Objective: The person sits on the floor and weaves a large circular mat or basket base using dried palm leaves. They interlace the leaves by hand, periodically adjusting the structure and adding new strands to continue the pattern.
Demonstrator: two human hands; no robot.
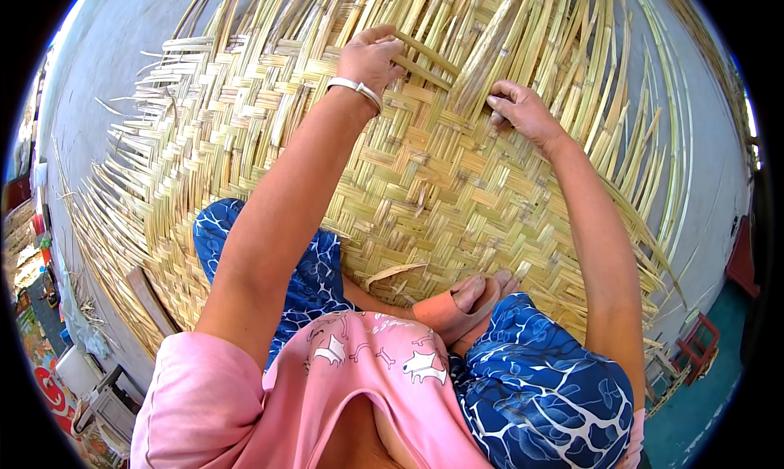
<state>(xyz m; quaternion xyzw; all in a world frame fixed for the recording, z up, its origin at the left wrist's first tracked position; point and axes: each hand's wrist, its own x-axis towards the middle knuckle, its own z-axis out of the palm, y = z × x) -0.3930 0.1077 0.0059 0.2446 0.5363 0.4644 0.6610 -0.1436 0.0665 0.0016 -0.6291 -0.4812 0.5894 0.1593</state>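
Note:
A large woven mat of flat, split yellow-green reed strips point(425, 171) spreads in front of me, with loose strip ends fanning out along its far and side edges. At its upper middle, my left hand point(371, 59) is closed on a pair of reed strips point(429, 64) that slant down to the right. My right hand point(527, 116) rests low over the weave, just right of a thick bundle of lengthwise strips point(488, 54). Its fingers are curled and pinched together; whatever lies between them is hidden. A pale bangle point(357, 87) circles my left wrist.
My sandalled foot point(461, 302) is on the mat's near part, beside a loose curled strip point(396, 271). A flat wooden stick point(153, 300) lies at the left edge. Grey floor point(706, 163) surrounds the mat. A small red-framed stool point(698, 346) stands at right.

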